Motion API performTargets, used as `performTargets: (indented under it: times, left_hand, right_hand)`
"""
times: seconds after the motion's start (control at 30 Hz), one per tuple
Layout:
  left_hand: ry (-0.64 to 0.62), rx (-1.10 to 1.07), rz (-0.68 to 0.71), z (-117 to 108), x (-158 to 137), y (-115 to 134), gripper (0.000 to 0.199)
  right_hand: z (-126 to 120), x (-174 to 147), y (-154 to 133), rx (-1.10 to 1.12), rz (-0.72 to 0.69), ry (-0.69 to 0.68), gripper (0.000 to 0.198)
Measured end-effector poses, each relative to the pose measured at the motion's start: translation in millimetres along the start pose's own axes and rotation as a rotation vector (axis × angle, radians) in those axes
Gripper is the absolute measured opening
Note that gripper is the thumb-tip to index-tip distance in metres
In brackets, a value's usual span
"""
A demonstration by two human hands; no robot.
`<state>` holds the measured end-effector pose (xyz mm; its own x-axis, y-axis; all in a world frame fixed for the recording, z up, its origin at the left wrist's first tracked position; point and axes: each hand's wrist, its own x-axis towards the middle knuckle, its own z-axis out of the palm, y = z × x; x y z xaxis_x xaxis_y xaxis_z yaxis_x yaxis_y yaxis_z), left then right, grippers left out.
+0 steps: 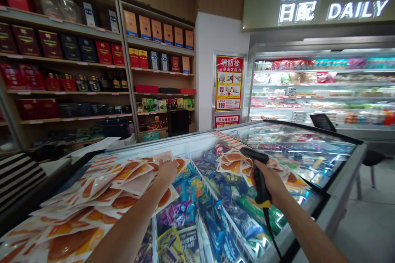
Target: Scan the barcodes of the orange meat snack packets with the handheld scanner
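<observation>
My right hand (269, 178) is wrapped round the grip of a black and yellow barcode scanner (261, 185), and the scanner's head points left over the freezer. A black cable hangs from its grip. My left hand (168, 169) is stretched out over the pile on the left, its fingers closed on the edge of a pale flat food packet (163, 156); the fingertips are partly hidden. Many clear packets with round brown discs (123, 202) lie heaped on the freezer's left side. A smaller pile of the same packets (234, 161) lies beyond the scanner.
The glass-topped chest freezer (336, 191) holds bagged frozen goods, parted by white wire dividers (212, 197). Shelves of boxes and bottles (123, 65) stand behind on the left. A lit refrigerated display (321, 90) stands at the back right, with dark chairs (322, 122) before it.
</observation>
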<state>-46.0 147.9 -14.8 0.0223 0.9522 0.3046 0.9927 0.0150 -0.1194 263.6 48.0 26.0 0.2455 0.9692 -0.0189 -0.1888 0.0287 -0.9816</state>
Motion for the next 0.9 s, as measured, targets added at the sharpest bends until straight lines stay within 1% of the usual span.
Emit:
performTargets:
  times: [0.13, 0.23, 0.3, 0.47, 0.53, 0.6, 0.63, 0.73, 0.8, 0.83, 0.9]
  left_hand:
    - [-0.003, -0.015, -0.019, -5.3, 3.0, -4.6, 0.033]
    - [-0.020, -0.045, -0.009, -10.7, 3.4, -1.1, 0.032]
    - [-0.020, -0.064, 0.013, -14.9, -1.7, 8.6, 0.032]
    - [-0.051, -0.114, 0.090, -25.5, -22.9, 44.9, 0.032]
    - [-0.082, -0.144, 0.095, -28.6, -24.8, 50.4, 0.029]
    - [-0.111, -0.165, 0.049, -30.1, -21.0, 46.2, 0.032]
    - [-0.131, -0.171, 0.008, -30.0, -17.9, 41.3, 0.037]
    - [-0.203, -0.178, -0.124, -27.1, -8.5, 23.7, 0.058]
    - [-0.246, -0.183, -0.167, -25.3, -4.6, 15.0, 0.069]
    - [-0.258, -0.186, -0.176, -25.0, -3.3, 12.2, 0.071]
    - [-0.278, -0.191, -0.182, -26.5, -1.1, 9.3, 0.069]
  right_hand:
    - [6.2, -6.1, -1.7, 0.016, 0.017, 0.017, 0.027]
    - [6.7, -8.5, -3.2, 0.033, 0.004, 0.005, 0.026]
    - [6.9, -9.4, -4.0, 0.033, 0.000, 0.001, 0.026]
    - [13.5, -13.1, -4.7, 0.024, 0.007, -0.018, 0.024]
    - [16.0, -14.5, -4.0, 0.021, 0.030, -0.043, 0.024]
    - [16.5, -15.4, -2.7, 0.017, 0.045, -0.056, 0.026]
    - [16.0, -15.7, -1.9, 0.014, 0.047, -0.060, 0.026]
    - [12.4, -16.1, 0.6, 0.015, 0.045, -0.071, 0.027]
    - [9.8, -16.2, 2.3, 0.019, 0.054, -0.077, 0.028]
    - [8.8, -16.2, 3.2, 0.021, 0.061, -0.080, 0.028]
    - [7.8, -16.5, 4.9, 0.030, 0.057, -0.087, 0.029]
